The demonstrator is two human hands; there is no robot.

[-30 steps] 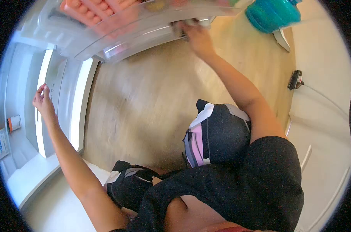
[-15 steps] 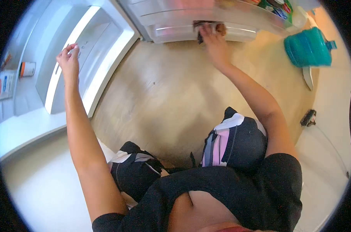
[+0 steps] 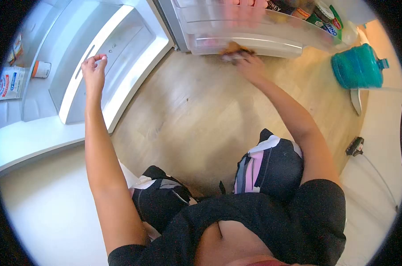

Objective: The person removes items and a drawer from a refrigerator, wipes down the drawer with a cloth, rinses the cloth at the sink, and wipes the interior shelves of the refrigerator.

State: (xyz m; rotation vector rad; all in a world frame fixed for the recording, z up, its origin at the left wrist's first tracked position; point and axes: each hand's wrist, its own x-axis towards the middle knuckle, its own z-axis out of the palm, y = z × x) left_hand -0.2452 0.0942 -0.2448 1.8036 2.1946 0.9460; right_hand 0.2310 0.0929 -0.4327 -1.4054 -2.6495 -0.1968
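My right hand (image 3: 250,66) reaches to the lower door bin (image 3: 272,49) of an open fridge door, its fingers around a crumpled brown and dark cloth (image 3: 236,51) that is blurred. My left hand (image 3: 94,66) is raised in front of the white drawer (image 3: 125,44) inside the fridge, fingers curled with the thumb against them. Whether a small thing lies between those fingertips cannot be made out.
Jars and bottles (image 3: 327,20) stand in the upper door bin. On the left, a white-and-orange tub (image 3: 41,69) and a printed packet (image 3: 10,83) sit on a shelf. A teal water jug (image 3: 358,66) and a brush (image 3: 355,146) are at the right.
The view has swung, so the fridge and door sit further right and lower. My right hand and the cloth have shifted along the lower door bin, now at its lower edge.
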